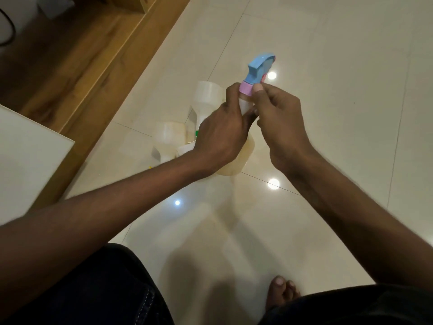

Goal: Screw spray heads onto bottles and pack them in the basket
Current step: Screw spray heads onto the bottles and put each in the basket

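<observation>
I hold a translucent white bottle (243, 158) upright-tilted above the floor. My left hand (222, 130) grips its neck and shoulder. A blue spray head (259, 69) with a pink collar (246, 88) sits on the bottle's mouth. My right hand (278, 116) pinches the pink collar with thumb and fingers. Two more white bottles lie on the floor behind my hands: one (206, 99) further away, one (167, 139) nearer left. A bit of green (197, 133), perhaps another spray head, peeks out beside my left hand. No basket is in view.
Glossy cream floor tiles (328, 66) spread to the right and front. A wooden step or platform (82, 66) runs diagonally at the upper left, with a white board (30, 156) at the left edge. My knees and a bare foot (282, 289) are at the bottom.
</observation>
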